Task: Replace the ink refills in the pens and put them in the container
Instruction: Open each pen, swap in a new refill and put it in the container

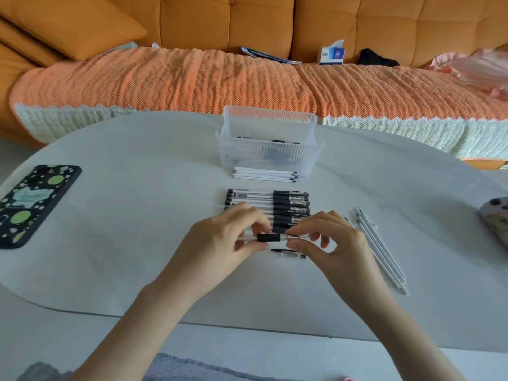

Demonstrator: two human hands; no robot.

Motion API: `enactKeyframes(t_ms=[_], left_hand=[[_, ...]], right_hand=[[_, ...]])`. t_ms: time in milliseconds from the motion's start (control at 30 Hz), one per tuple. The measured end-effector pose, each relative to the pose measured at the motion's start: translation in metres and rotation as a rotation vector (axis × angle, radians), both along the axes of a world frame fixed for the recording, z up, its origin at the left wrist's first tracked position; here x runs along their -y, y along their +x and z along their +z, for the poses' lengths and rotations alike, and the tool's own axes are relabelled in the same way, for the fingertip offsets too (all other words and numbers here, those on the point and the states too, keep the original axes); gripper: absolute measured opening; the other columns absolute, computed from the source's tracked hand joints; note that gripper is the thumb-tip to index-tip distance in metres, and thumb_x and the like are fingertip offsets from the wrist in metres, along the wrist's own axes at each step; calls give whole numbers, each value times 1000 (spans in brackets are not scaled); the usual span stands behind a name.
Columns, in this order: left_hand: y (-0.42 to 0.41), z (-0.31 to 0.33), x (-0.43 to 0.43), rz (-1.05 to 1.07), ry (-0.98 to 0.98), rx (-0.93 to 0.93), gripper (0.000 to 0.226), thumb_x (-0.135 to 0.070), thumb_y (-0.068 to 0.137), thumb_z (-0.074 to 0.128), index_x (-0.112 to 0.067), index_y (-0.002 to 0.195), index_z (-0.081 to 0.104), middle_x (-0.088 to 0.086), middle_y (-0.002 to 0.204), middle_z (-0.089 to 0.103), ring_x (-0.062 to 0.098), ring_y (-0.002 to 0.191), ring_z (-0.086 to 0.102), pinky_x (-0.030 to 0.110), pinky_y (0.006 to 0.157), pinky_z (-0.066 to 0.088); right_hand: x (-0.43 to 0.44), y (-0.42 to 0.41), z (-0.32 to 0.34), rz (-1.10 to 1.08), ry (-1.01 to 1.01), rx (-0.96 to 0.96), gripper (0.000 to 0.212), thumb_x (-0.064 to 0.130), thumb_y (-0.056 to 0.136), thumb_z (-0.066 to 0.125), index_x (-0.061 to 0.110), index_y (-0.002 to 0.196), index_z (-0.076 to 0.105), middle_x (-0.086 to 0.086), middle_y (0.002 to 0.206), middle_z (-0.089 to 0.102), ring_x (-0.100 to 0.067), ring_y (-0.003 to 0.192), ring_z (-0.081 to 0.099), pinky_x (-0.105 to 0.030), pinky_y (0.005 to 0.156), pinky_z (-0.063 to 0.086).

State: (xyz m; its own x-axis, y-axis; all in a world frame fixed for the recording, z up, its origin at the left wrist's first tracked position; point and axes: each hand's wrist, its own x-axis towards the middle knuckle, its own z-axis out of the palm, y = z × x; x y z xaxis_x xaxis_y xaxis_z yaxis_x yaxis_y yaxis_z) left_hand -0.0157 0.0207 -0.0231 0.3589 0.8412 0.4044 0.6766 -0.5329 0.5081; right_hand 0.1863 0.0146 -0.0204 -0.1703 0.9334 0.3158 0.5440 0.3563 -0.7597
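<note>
Both hands hold one pen [270,238] just above the table [137,215]. The left hand [231,237] has its fingers curled round the clear end, and the right hand [330,237] pinches the tip end with thumb and fingers. A cap [291,254] lies on the table right under the pen. I think this is the step where the tip gets twisted, to open the pen or to close it; I cannot tell which. Behind the hands, more pens [275,202] lie side by side in a row with their caps on. A stack of refills [265,176] lies right against the front of the container [268,155], and a few loose refills [379,251] lie just right of the right hand. The container has a few dark things in it that look like pens. A phone [35,202] lies far off to the left. Next, the hands should turn gently and keep the pen straight, so the small tip part does not drop. After that, the cap goes on and the pen goes in the container.
</note>
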Motion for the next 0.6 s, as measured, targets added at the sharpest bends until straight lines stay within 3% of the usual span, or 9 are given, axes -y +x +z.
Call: enactKeyframes(t_ms=[100, 233, 400, 600], left_hand=[[-1, -1, -1, 8, -14, 14, 16, -45, 81, 64, -33, 89, 60, -23, 83, 54, 2, 68, 53, 12, 58, 39], [-4, -2, -2, 10, -20, 17, 26, -52, 82, 49, -33, 91, 64, -21, 82, 59, -5, 71, 52, 8, 60, 37], [-4, -5, -3, -10, -70, 50, 30, -52, 84, 47, -37, 106, 63, -18, 92, 62, -6, 80, 58, 12, 68, 46], [-9, -4, -4, 3, -94, 70, 22, -40, 86, 54, -32, 103, 65, -20, 92, 59, -11, 82, 57, 9, 70, 44]], right_hand=[[0, 2, 1, -5, -16, -12, 17, 12, 74, 76, 28, 80, 73, 15, 86, 64, -12, 78, 49, -17, 64, 38], [-2, 4, 3, -25, -62, -52, 18, 12, 74, 76, 29, 79, 72, 17, 83, 63, -14, 77, 51, -20, 64, 39], [-5, 10, 2, -54, -78, -36, 14, 18, 76, 74, 32, 79, 71, 15, 82, 64, -11, 76, 52, -18, 63, 40], [-8, 17, -1, -108, -66, 108, 7, 23, 79, 72, 29, 81, 71, 20, 74, 60, 1, 74, 47, -8, 65, 34]])
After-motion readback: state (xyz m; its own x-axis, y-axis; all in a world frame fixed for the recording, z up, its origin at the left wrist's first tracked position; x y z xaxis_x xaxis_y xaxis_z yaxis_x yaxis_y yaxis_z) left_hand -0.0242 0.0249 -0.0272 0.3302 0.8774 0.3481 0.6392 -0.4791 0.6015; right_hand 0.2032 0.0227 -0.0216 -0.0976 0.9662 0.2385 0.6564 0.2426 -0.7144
